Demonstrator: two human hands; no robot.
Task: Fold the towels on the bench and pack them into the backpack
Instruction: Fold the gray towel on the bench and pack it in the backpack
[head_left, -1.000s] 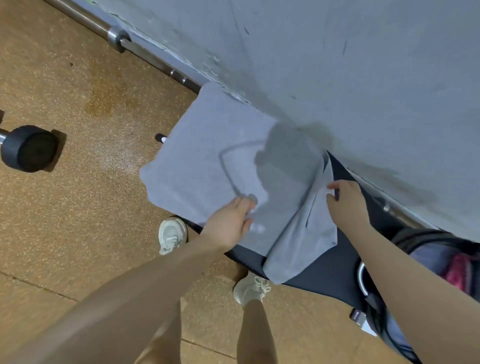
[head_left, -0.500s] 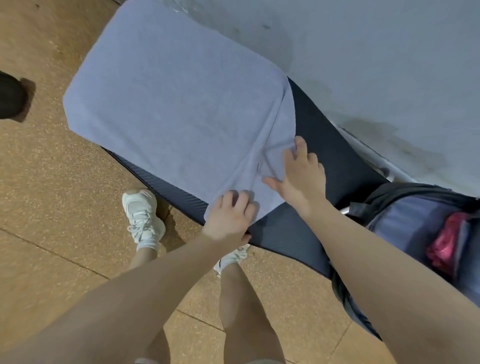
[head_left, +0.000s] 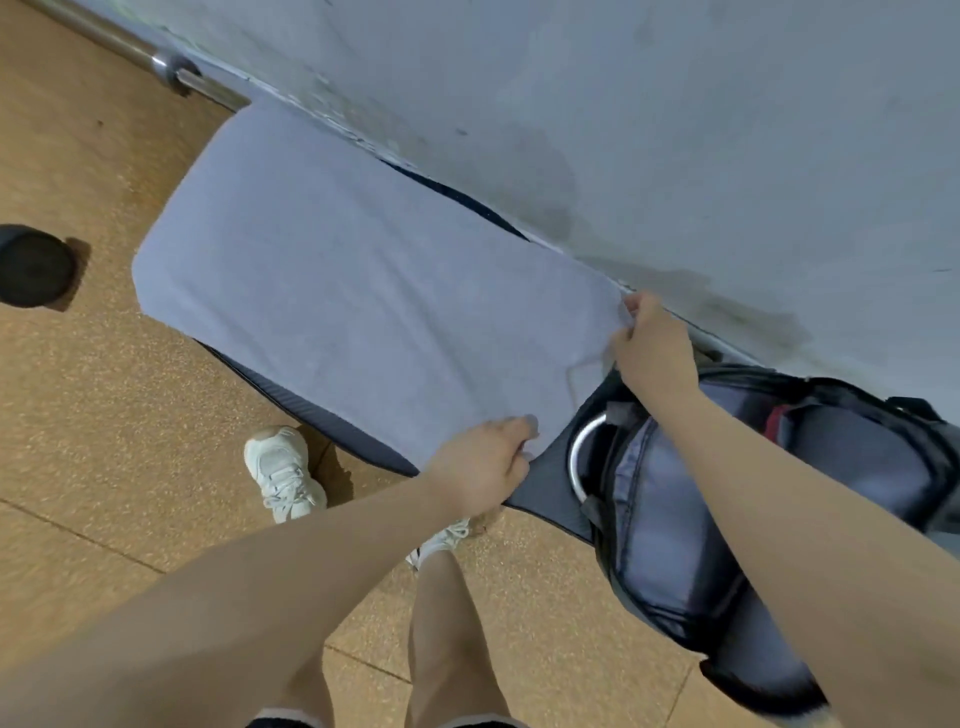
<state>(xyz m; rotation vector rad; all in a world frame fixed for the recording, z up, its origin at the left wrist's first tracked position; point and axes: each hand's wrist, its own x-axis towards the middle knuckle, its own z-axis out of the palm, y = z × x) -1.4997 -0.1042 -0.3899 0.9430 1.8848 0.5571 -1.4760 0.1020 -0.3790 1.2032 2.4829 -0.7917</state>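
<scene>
Bare arms without sleeves, bare legs, 2 white lace-up sneakers (head_left: 283, 470), dark shorts hem (head_left: 280, 721)

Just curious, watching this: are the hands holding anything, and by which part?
Yes, the towel. The left hand pinches its near corner and the right hand its far corner, both at the end beside the backpack.

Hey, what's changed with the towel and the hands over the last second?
The towel, partly folded over a second ago, now lies spread flat along the bench. The right hand moved out to the far corner by the wall; the left hand pinches the near corner. Both hands grip the end beside the backpack, which stayed on the bench, open.
</scene>
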